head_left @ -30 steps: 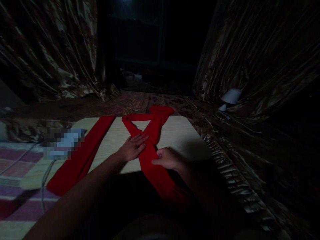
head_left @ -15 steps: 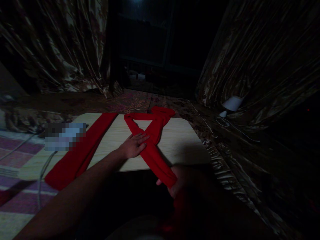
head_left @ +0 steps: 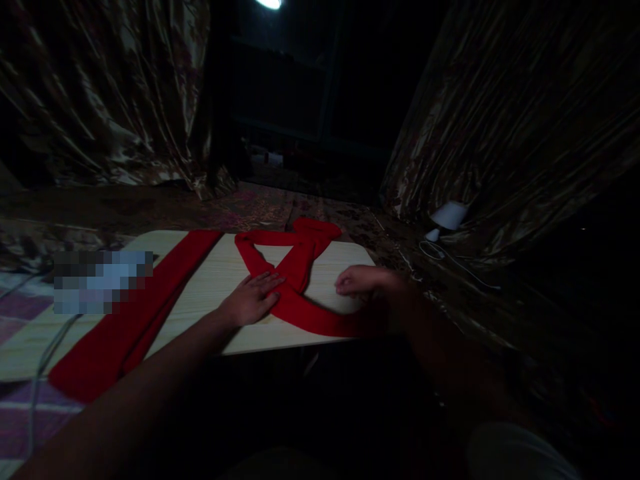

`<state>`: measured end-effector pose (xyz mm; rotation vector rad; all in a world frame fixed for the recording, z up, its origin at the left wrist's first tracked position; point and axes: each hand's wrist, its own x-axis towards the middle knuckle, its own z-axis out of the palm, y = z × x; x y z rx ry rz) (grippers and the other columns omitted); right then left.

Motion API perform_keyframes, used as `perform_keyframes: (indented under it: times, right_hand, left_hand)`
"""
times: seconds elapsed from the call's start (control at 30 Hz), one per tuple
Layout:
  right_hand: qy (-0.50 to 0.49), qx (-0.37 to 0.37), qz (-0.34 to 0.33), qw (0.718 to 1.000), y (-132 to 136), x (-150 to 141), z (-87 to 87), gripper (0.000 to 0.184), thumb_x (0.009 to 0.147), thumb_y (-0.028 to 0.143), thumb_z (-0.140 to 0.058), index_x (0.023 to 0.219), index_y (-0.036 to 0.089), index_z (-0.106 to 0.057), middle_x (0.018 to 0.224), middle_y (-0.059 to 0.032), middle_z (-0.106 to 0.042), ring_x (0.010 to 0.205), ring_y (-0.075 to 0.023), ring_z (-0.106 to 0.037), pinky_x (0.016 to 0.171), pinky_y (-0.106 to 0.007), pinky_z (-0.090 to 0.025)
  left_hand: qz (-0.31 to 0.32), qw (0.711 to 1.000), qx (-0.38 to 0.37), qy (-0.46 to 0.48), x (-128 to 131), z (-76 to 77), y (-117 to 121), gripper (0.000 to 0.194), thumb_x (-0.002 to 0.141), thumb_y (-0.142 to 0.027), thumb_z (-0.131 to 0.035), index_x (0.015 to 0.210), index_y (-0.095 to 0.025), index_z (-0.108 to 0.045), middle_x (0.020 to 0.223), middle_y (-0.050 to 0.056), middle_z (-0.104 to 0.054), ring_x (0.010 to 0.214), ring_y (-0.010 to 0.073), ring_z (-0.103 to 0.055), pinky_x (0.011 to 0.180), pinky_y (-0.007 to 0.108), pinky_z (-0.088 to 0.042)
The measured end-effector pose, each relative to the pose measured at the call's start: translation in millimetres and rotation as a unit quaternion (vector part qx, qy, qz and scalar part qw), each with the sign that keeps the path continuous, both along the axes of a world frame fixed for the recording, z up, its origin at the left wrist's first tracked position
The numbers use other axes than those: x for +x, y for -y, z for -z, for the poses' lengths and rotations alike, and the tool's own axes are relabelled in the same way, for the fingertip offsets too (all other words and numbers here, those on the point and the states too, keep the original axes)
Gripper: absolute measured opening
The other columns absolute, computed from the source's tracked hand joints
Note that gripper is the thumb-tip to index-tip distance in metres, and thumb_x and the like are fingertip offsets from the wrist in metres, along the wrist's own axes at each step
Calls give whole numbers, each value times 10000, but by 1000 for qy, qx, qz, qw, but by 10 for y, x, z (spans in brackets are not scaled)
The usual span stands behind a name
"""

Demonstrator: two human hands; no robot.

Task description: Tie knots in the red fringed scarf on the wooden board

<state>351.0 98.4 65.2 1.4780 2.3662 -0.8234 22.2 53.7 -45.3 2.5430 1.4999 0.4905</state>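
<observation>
On the pale wood-grain tabletop [head_left: 207, 270] lies a red scarf [head_left: 295, 308], looped and crossed over itself. The left hand [head_left: 251, 300] rests flat, fingers at the crossing; the right hand [head_left: 363, 281] is curled near the scarf's right-hand stretch, grip indeterminable.

No readable text, labels, brands, numbers or signs in view, pixelated patch [head_left: 103, 281] at left of surface [head_left: 205, 280], content illegible

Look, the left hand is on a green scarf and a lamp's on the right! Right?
Not quite: the head view shows the scarf is red. The left hand is on it, and the lamp is on the right.
</observation>
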Motion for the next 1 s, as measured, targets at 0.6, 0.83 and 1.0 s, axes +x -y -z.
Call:
perform_keyframes:
  times: [0.6, 0.83, 1.0]
  right_hand:
    - [103, 310, -74, 942, -1064, -623, 353, 314, 895, 190, -549, 1185, 150, -663, 1221, -160, -669, 1236, -278, -549, 1036, -351, -395]
    - [229, 347, -55, 908, -972, -155, 48, 270, 821, 174, -628, 1069, 115, -719, 1120, -226, -691, 1130, -340, -599, 1007, -438, -398]
    - [148, 220, 145, 953, -999, 316, -190, 193, 762, 134, -680, 944, 132, -746, 926, -112, -738, 827, -218, -679, 747, -286, -498]
  left_hand:
    - [4, 1000, -7, -7, 2, 7, -10, 598, 986, -512, -286, 1519, -272, -414, 1552, 24, -431, 1472, 251, -319, 1196, 494, -231]
    - [-5, 1000, -20, -13, 26, -36, -3, 593, 971, -491, -304, 1516, -284, -416, 1563, 9, -412, 1471, 245, -321, 1190, 491, -229]
    - [-1, 1000, -21, -16, 26, -41, -2, 592, 973, -494, -300, 1512, -282, -422, 1562, 10, -414, 1477, 251, -307, 1188, 507, -227]
